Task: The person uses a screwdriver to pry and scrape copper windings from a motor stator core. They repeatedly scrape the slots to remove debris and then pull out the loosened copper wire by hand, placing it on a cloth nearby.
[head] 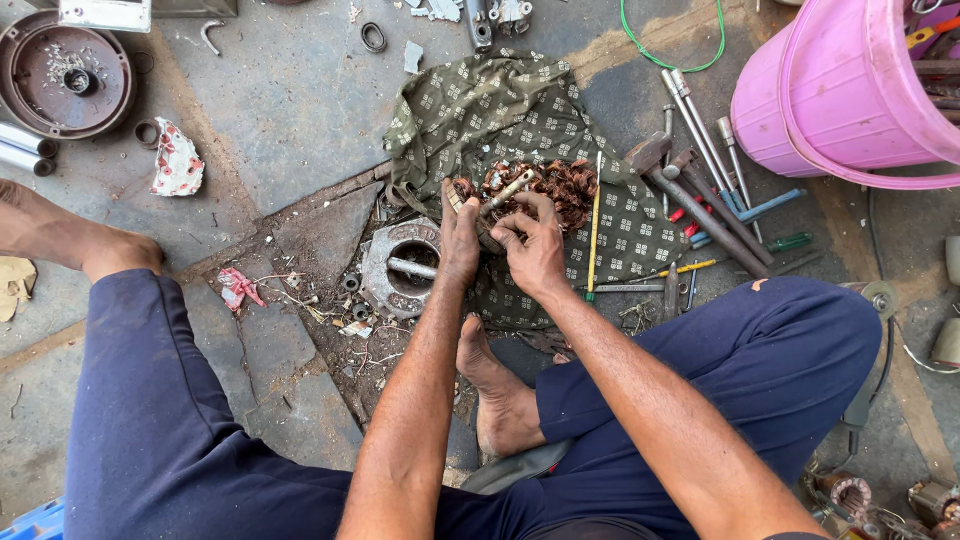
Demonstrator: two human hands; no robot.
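My left hand [460, 235] and my right hand [535, 245] are closed together around a small metal tool or rod [508, 192] over a tangle of copper winding wire [555, 185]. The wire lies on a patterned olive cloth [480, 110] spread on the stone floor. Just left of my hands a round grey metal motor housing [400, 265] with a shaft through its hole rests on the ground. My bare foot [495, 395] is tucked under my forearms.
Hammers [690, 195], long screwdrivers and other tools [700, 120] lie to the right beside a pink plastic bucket [850, 90]. A rusty round motor cover [65, 75] sits at the top left. Small rings, washers and scraps litter the floor.
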